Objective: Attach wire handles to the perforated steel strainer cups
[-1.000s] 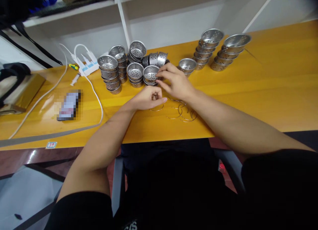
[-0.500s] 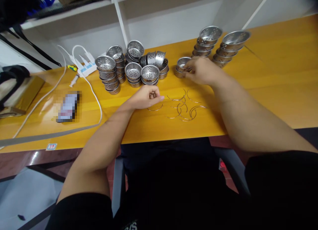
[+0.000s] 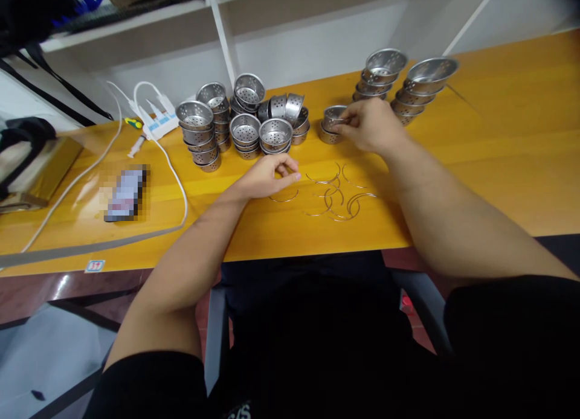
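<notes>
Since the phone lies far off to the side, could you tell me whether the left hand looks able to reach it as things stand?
Probably yes: the left hand rests on the table, and only bare tabletop and a white cable lie between it and the phone. Nothing seems to block the way.

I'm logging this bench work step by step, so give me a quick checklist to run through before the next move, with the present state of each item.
1. Right hand on the small stack of metal cups: ok, fingers touch the top cup's rim.
2. Firm grip on that cup: cannot tell, the fingertips hide the contact.
3. Left hand by the wire rings: ok, it rests on the table with fingers curled beside them.
4. Ring held in the left hand: cannot tell, too thin to see.
5. Rings lying loose: not ok, several overlap in a tangle.
6. Tall cup stacks behind the right hand: not ok, they lean.
</notes>
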Action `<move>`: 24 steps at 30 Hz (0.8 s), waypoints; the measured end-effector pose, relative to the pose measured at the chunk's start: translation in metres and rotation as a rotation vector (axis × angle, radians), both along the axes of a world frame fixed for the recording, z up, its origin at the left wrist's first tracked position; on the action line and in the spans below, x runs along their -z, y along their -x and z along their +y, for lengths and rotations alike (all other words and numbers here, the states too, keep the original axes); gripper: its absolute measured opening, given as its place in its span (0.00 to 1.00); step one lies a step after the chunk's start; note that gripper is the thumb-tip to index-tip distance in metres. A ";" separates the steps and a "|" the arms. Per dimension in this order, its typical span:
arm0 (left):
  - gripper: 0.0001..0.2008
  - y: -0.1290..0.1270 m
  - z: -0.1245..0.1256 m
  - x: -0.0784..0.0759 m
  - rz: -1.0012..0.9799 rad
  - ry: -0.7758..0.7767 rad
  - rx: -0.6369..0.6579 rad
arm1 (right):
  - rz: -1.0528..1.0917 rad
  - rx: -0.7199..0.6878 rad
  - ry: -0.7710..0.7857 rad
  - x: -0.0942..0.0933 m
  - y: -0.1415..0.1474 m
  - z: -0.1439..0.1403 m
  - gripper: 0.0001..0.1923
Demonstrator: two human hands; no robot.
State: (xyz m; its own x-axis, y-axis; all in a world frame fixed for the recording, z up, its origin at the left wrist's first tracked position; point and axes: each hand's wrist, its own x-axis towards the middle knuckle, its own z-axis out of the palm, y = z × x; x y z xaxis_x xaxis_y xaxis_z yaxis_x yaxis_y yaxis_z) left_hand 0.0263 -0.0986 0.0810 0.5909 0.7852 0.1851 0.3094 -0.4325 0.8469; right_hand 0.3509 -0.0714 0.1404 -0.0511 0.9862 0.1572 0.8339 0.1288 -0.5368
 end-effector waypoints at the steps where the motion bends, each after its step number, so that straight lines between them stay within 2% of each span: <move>1: 0.11 0.000 0.002 0.002 0.002 -0.002 -0.007 | 0.000 0.000 -0.017 0.000 0.001 0.000 0.05; 6: 0.16 0.001 0.006 0.007 0.045 0.001 -0.028 | 0.045 0.008 -0.111 0.000 0.006 -0.004 0.05; 13: 0.17 0.002 0.010 0.011 0.031 0.000 -0.055 | 0.052 -0.006 -0.144 0.000 0.009 -0.007 0.15; 18: 0.17 0.003 0.007 0.007 0.020 0.019 -0.036 | 0.075 -0.047 -0.169 0.009 0.003 0.001 0.11; 21: 0.17 0.003 0.001 0.001 0.036 0.035 -0.033 | 0.117 -0.060 -0.263 0.012 -0.001 0.005 0.09; 24: 0.27 0.001 -0.005 -0.002 -0.035 0.102 -0.036 | 0.171 -0.149 -0.382 0.007 0.001 -0.003 0.12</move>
